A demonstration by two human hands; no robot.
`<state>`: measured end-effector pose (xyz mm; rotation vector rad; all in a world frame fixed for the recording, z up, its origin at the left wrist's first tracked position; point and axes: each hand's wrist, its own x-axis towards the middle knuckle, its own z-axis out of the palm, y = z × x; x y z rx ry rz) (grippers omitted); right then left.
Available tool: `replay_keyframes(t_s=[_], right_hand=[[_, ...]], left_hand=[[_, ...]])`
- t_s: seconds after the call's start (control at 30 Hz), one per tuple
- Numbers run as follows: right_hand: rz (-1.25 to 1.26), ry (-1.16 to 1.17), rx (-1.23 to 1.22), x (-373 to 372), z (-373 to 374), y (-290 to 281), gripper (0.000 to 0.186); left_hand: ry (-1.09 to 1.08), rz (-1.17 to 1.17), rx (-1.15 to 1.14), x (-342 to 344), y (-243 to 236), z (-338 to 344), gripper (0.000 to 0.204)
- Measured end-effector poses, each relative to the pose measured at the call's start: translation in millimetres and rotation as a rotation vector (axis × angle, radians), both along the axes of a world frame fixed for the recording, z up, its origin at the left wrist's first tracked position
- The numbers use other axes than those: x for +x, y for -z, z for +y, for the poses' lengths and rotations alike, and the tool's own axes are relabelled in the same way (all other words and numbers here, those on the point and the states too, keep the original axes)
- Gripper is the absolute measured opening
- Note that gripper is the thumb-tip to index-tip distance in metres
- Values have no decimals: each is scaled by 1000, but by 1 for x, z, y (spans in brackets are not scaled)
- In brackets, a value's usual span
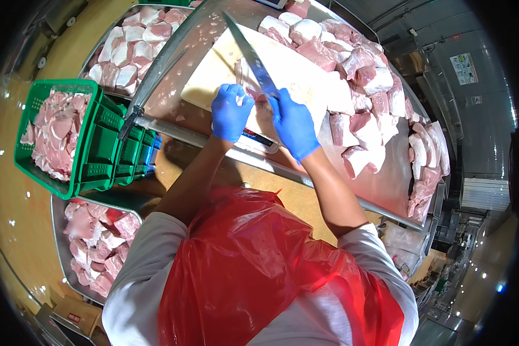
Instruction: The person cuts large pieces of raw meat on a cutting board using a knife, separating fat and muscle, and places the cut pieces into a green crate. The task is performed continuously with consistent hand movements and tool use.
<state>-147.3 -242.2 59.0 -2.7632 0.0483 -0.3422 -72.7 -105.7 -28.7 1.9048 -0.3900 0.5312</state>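
Observation:
My right hand (296,124), in a blue glove, is wrapped round the handle of a long knife (252,57). The blade points away and to the left across a white cutting board (303,63). Blue-gloved too, my left hand (231,113) is closed at the near left part of the board, its fingers pinching the edge of a small strip of meat (245,75). That strip lies beside and partly under the blade, so its full shape is hidden. Between my wrists, a small device with a dark display (256,136) shows at the board's near edge.
Many raw meat chunks (363,124) are piled on the metal table (380,190) to the right. Trays of meat stand at far left (135,46) and near left (101,248). Stacked green crates (98,132) hold meat trimmings. A metal rail (179,134) runs along the table's near edge.

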Motion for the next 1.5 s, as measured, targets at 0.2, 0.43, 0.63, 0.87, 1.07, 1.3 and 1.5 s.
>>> replay_keyframes(t_s=[0.2,0.43,0.63,0.87,1.07,1.3,1.5], right_hand=[[248,-123,-214,4,-8,16,20],[627,-144,-500,-87,-106,-56,22],[247,113,105,-169,-130,-20,23],[-43,431,601,-147,-87,36,31],[-90,315,604,-108,-76,3,29],[-28,320,539,-135,-83,20,30],[31,279,267,-131,-66,28,23]], left_hand=[[46,-44,-329,7,39,-5,25],[-104,253,-280,12,17,91,19],[-747,-18,-11,50,-38,344,16],[-15,-1,713,106,-56,217,43],[156,417,915,46,-94,-80,110],[930,-87,975,95,-86,-51,107],[350,-98,224,46,-29,5,63]])
